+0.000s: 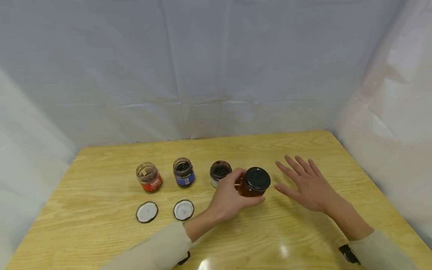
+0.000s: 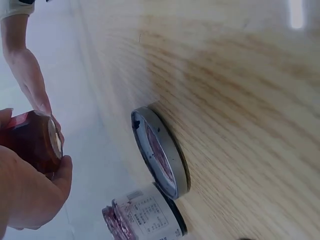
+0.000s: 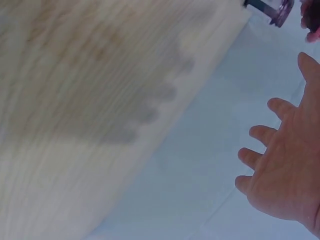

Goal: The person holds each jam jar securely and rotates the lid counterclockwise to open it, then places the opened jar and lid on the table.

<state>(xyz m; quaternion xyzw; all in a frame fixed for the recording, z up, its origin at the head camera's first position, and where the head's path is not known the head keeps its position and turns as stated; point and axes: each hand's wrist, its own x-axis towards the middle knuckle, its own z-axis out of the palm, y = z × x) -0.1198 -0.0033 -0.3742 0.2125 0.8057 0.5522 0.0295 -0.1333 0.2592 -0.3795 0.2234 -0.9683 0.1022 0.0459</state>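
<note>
My left hand (image 1: 227, 199) grips a jar (image 1: 249, 190) of dark reddish-brown contents, fingers and thumb round its side. A black lid (image 1: 257, 178) covers its top. In the left wrist view the same jar (image 2: 31, 145) is held above the tabletop. To its right, my right hand (image 1: 308, 185) is spread with straight fingers, apart from the jar and holding nothing. The right wrist view also shows that hand (image 3: 290, 165) with its fingers extended. Just left of the gripped jar stands a lidless jar with a white label (image 1: 214, 183), partly behind my left hand.
Further left stand two more lidless jars, one with a blue label (image 1: 185, 180), one with a red label (image 1: 152, 184). Two lids (image 1: 147, 212) lie upturned before them. Another upturned lid (image 2: 162, 152) lies by the white-labelled jar. White sheeting (image 1: 202, 75) surrounds the wooden table (image 1: 91, 202).
</note>
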